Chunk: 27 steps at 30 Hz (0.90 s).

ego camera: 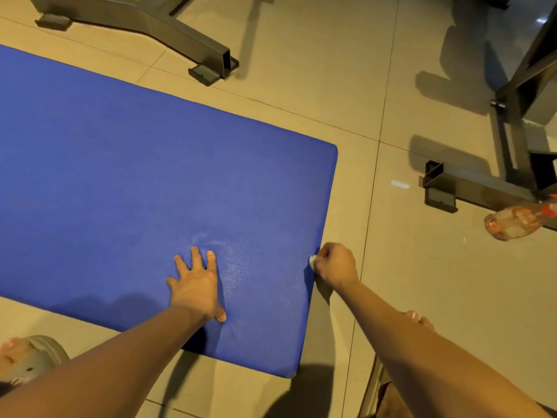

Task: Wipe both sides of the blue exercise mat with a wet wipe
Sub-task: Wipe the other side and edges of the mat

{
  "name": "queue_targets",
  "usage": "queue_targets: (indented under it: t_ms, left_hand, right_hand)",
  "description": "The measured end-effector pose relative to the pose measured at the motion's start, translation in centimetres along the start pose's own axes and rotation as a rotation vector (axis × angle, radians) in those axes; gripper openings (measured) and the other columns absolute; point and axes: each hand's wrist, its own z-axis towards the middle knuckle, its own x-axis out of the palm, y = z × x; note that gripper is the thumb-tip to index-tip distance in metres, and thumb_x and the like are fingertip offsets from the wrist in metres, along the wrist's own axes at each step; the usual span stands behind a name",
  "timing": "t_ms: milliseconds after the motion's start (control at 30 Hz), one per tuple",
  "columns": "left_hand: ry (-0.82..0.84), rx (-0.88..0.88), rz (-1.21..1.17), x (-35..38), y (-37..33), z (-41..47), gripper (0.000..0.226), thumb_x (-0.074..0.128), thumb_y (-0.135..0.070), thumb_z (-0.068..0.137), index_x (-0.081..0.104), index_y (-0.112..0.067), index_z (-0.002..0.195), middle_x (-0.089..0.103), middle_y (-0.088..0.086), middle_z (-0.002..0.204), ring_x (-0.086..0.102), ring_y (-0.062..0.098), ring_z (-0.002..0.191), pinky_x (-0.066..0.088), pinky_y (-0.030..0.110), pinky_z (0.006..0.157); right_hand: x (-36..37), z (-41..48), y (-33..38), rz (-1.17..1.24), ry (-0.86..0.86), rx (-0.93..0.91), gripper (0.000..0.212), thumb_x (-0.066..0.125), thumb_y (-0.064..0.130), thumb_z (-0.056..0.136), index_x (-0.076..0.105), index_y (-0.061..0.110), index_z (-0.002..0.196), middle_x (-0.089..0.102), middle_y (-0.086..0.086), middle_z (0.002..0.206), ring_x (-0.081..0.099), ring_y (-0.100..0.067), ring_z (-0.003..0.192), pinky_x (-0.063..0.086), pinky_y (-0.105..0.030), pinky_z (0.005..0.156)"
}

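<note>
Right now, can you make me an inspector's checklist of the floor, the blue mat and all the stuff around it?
Surface: tan floor tiles with thin joint lines.
Job's things: blue mat lies flat on the floor, with a shiny, damp-looking patch near its right end. A small white wet wipe is at the mat's right edge.
Clutter: clear plastic bottle lying on its side, far right.
Hands: left hand rests flat on the mat, fingers spread. Right hand holds the wipe against the mat's edge.
Cables: nothing seen.
Surroundings: dark metal equipment frames beyond the mat and to the right. A sandalled foot is at bottom left.
</note>
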Motion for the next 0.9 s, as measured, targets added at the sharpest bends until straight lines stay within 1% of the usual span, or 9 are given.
queue_targets:
  t_ms: [67,133,267,433,533,600,733,833,900]
  left_hand:
    - [0.012,-0.011,0.009,-0.1,-0.1,0.1,0.153,0.093,-0.054,0.059,-0.015,-0.016,0.159,-0.022,0.016,0.165,-0.012,0.054,0.149,0.025,0.069,0.114]
    - [0.02,-0.017,0.008,-0.2,-0.2,0.1,0.152,0.093,-0.054,0.06,-0.015,-0.017,0.159,-0.023,0.016,0.165,-0.013,0.054,0.149,0.024,0.069,0.115]
    - [0.012,-0.019,0.013,0.1,0.0,0.1,0.152,0.094,-0.055,0.058,-0.014,-0.018,0.16,-0.021,0.016,0.165,-0.012,0.054,0.149,0.024,0.07,0.114]
    - [-0.014,-0.007,0.013,0.4,0.0,0.1,0.155,0.095,-0.055,0.055,-0.012,-0.015,0.16,-0.018,0.017,0.165,-0.009,0.056,0.149,0.026,0.072,0.112]
    - [-0.019,-0.006,0.01,0.1,-0.1,-0.3,0.155,0.095,-0.055,0.055,-0.011,-0.014,0.16,-0.017,0.018,0.165,-0.007,0.056,0.149,0.028,0.071,0.111]
    - [-0.019,-0.006,0.013,0.0,-0.2,-0.3,0.155,0.095,-0.054,0.055,-0.011,-0.014,0.16,-0.016,0.018,0.165,-0.007,0.056,0.149,0.029,0.071,0.111]
    - [-0.019,-0.023,0.015,0.0,-0.4,-0.1,0.155,0.096,-0.054,0.054,-0.01,-0.014,0.16,-0.016,0.018,0.165,-0.007,0.057,0.148,0.03,0.071,0.11]
    - [-0.019,-0.02,0.009,0.0,-0.3,-0.1,0.154,0.096,-0.053,0.054,-0.009,-0.015,0.16,-0.015,0.018,0.165,-0.007,0.056,0.148,0.029,0.071,0.11]
    - [-0.019,-0.023,0.017,0.0,-0.3,-0.2,0.154,0.096,-0.053,0.054,-0.009,-0.015,0.16,-0.014,0.018,0.165,-0.006,0.056,0.148,0.029,0.071,0.11]
  right_hand:
    - [-0.6,2.5,1.3,0.093,-0.113,0.032,0.013,0.071,0.021,0.086,0.066,0.009,0.084,0.062,-0.002,0.075,0.06,-0.024,0.072,0.041,-0.027,0.066]
    - [-1.0,4.5,2.1,0.17,-0.171,0.086,0.015,0.074,0.021,0.084,0.066,0.009,0.086,0.062,-0.003,0.077,0.059,-0.023,0.072,0.04,-0.026,0.067]
    - [0.0,4.2,2.0,0.134,-0.093,0.125,0.02,0.076,0.027,0.086,0.068,0.009,0.082,0.066,-0.004,0.077,0.061,-0.024,0.074,0.041,-0.027,0.069]
    - [2.9,-4.2,-0.1,0.11,0.039,0.052,0.024,0.079,0.028,0.083,0.066,0.014,0.068,0.066,0.001,0.068,0.063,-0.018,0.067,0.04,-0.024,0.065]
    - [4.1,-8.0,-1.1,0.083,0.094,0.013,0.025,0.076,0.029,0.087,0.061,0.019,0.069,0.064,0.003,0.069,0.06,-0.014,0.065,0.04,-0.023,0.058]
    - [3.7,-7.5,-0.7,0.101,0.066,0.013,0.021,0.075,0.028,0.087,0.061,0.015,0.077,0.064,-0.001,0.073,0.058,-0.015,0.066,0.042,-0.027,0.059]
    - [1.6,-2.9,0.5,0.238,-0.13,0.145,0.023,0.076,0.021,0.084,0.059,0.011,0.095,0.065,-0.005,0.085,0.06,-0.023,0.075,0.044,-0.03,0.066]
    - [1.7,-1.6,0.3,0.185,-0.076,0.203,0.021,0.076,0.026,0.087,0.064,0.01,0.093,0.067,-0.005,0.09,0.062,-0.023,0.08,0.048,-0.031,0.071]
    - [2.6,-3.2,0.1,0.189,-0.027,0.2,0.024,0.077,0.032,0.088,0.067,0.01,0.087,0.068,-0.003,0.083,0.063,-0.021,0.076,0.047,-0.028,0.069]
